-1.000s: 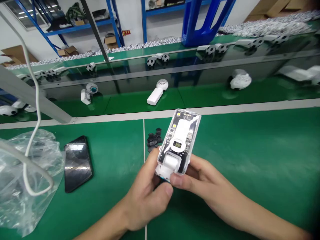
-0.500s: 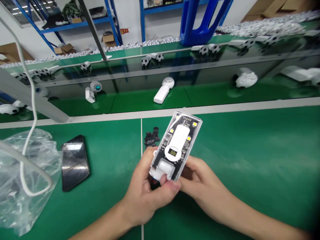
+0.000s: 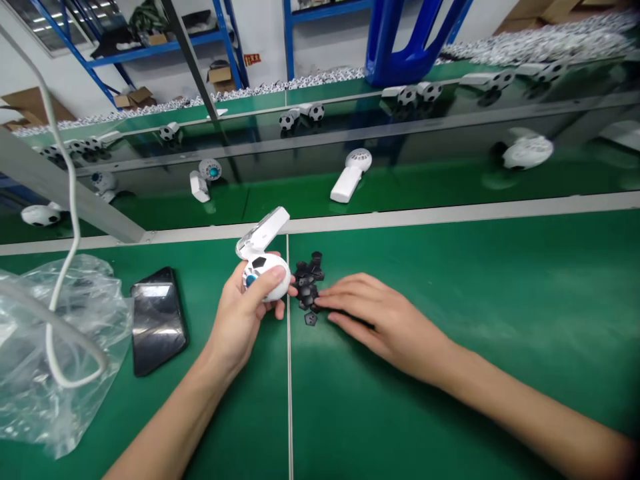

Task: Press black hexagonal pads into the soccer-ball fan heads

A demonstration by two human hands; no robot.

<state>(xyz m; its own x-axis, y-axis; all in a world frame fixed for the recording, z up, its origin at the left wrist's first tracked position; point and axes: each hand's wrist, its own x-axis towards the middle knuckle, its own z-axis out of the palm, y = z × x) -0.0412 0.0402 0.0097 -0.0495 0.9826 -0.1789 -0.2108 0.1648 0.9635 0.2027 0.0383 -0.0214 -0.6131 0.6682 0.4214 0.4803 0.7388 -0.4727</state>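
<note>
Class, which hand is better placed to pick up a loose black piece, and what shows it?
Probably the right hand: its fingertips are at the black pieces and it appears to hold nothing. The left hand is near them too, but grips the white device.

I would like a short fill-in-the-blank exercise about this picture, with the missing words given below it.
1. The ____ hand holds a white device.
2. The small parts beside the right hand are coloured ____.
3. The tabletop is coloured ____.
4. The dark glossy object lies to the ____ of the plastic bag.
Missing words: left; black; green; right.
</note>
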